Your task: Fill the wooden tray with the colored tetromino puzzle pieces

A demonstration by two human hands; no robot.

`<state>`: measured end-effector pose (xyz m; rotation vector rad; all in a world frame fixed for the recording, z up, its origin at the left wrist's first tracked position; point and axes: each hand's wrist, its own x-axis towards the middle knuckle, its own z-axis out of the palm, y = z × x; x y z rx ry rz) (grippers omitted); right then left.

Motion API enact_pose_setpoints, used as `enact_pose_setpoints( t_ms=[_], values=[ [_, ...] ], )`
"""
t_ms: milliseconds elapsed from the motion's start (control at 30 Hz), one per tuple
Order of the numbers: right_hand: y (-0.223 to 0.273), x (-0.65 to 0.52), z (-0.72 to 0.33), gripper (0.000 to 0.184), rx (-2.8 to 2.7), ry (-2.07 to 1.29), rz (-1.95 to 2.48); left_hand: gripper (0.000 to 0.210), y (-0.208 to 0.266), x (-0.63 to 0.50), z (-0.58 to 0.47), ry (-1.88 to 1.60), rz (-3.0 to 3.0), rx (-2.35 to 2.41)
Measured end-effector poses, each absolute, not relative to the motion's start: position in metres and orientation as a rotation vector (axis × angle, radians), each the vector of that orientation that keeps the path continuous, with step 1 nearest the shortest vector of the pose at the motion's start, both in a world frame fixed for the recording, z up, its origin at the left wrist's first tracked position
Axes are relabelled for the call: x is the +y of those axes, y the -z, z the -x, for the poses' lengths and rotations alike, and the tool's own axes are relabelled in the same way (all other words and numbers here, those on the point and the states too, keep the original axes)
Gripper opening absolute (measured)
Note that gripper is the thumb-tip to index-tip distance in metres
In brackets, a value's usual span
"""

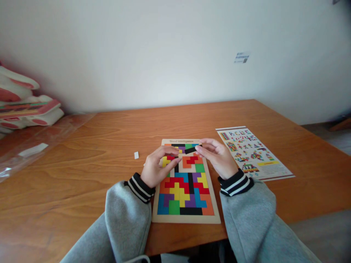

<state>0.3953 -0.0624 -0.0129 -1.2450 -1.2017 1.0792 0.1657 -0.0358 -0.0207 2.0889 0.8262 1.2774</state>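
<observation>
A wooden puzzle board (186,218) with a pale frame lies on the table in front of me, covered with coloured blocks in red, yellow, blue, green, purple, orange and black. Over its upper right part, my right hand (218,157) pinches one end of a straight black puzzle piece (190,150). My left hand (157,166) hovers at the board's upper left, thumb and fingers apart, with nothing seen between them. Bare wood shows around the orange and red pieces (189,160) in the upper half. Both hands hide parts of the board's upper edges.
A printed pattern sheet (270,166) lies to the right of the board. Left of it is a small white piece (136,155). Clear plastic wrap (63,132) and a red-and-white plush-like object (30,109) occupy the far left. A wall (153,54) rises behind the table.
</observation>
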Motion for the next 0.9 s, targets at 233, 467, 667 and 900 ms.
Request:
enact_pose_setpoints(
  t_ms=[233,467,667,900],
  values=[
    [0.007,-0.052,-0.392,0.034,-1.449,-1.038,1.329,0.017,0.022,-0.033,-0.161,-1.162,-2.266,0.963],
    [0.013,-0.029,-0.373,0.022,-1.636,-1.070,1.400,0.015,0.031,-0.026,-0.156,-1.084,-2.601,0.976],
    [0.023,-0.027,-0.365,0.020,-1.720,-0.921,1.447,0.015,0.035,-0.026,-0.157,-1.038,-2.578,0.978],
    [0.023,-0.036,-0.362,0.022,-1.905,-0.660,1.518,0.014,0.033,-0.026,-0.158,-1.039,-2.586,0.961]
  ],
)
